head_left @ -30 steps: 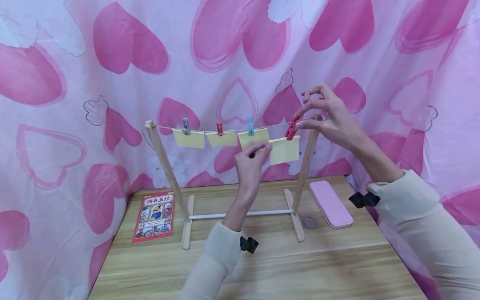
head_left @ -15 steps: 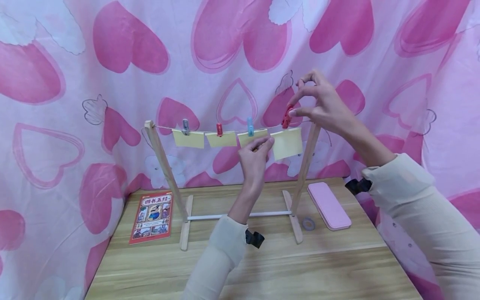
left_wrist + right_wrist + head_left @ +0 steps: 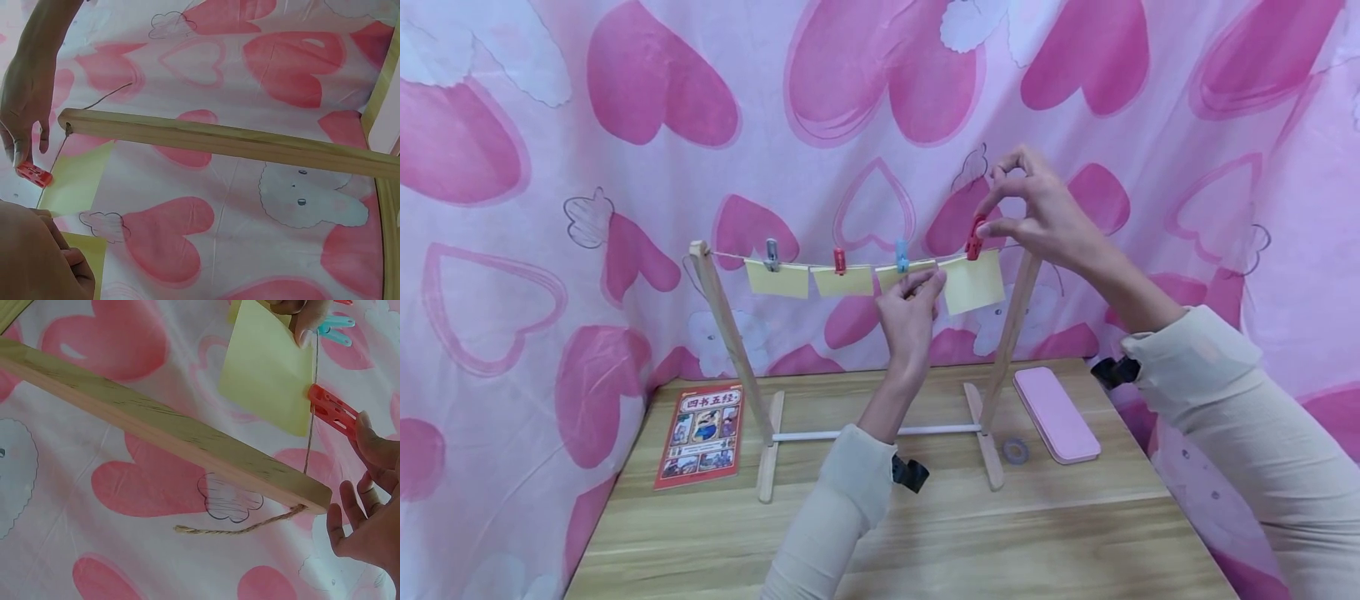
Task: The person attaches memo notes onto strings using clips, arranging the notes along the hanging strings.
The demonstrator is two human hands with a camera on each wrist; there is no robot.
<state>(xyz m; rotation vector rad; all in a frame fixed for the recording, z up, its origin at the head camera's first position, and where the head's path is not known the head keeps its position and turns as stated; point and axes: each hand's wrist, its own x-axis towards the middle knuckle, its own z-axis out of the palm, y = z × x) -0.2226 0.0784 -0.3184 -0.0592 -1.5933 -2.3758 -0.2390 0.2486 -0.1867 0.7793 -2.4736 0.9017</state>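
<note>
My left hand [image 3: 907,327] pinches the upper left corner of a yellow sticky note [image 3: 974,287], raised to a string [image 3: 309,449]. With thumb and finger, my right hand [image 3: 1045,212] pinches a red clothespin [image 3: 974,239] from above. In the right wrist view, the clothespin's tips lie over the string and the note's top edge. Left of my hands, more yellow notes hang from the string under a grey clothespin [image 3: 771,254], another red clothespin [image 3: 839,260] and a light blue clothespin [image 3: 902,255]. The left hand partly covers the note under the blue one.
The string runs between two posts of a wooden rack [image 3: 730,337] with a white crossbar [image 3: 812,436]. On the table [image 3: 970,542] lie a red comic-style book [image 3: 702,435] at left, a grey tape ring [image 3: 1016,451] and a pink case [image 3: 1057,415] at right. A heart-patterned curtain [image 3: 880,108] hangs behind.
Both hands have shifted: the note has risen to the string. The right hand lifted the red clothespin off to the left, then lowered it onto the string and the note's top edge.
</note>
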